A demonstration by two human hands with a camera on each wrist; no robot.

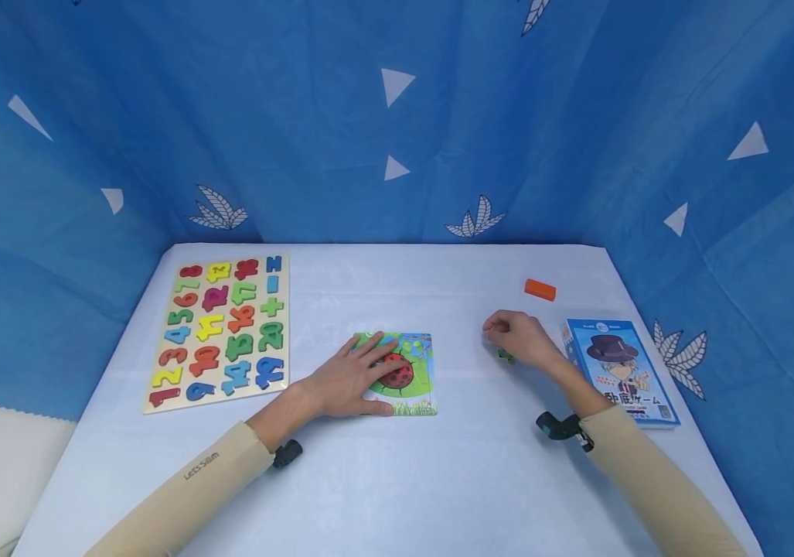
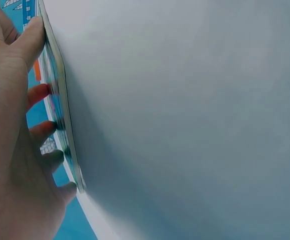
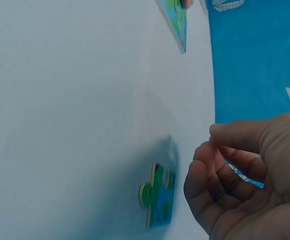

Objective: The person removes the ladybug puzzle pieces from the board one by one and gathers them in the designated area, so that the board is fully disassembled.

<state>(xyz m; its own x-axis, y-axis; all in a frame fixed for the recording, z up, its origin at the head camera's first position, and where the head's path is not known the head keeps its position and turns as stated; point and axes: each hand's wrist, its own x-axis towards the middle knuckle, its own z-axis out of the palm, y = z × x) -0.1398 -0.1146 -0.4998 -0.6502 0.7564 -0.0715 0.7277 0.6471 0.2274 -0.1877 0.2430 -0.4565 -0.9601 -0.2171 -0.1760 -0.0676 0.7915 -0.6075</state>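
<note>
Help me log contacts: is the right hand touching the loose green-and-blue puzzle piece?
Apart: the right wrist view shows white tabletop between the right hand and the puzzle piece.

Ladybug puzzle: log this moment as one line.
left hand: resting on ladybug puzzle | right hand: fingers curled, apart from loose puzzle piece | orange block: beyond right hand

There are two hands [image 1: 355, 379] [image 1: 518, 339] and one each of ladybug puzzle [image 1: 412, 377], loose piece [image 3: 163, 204], number board [image 1: 225, 338], block [image 1: 540, 289], box [image 1: 621, 373]
</note>
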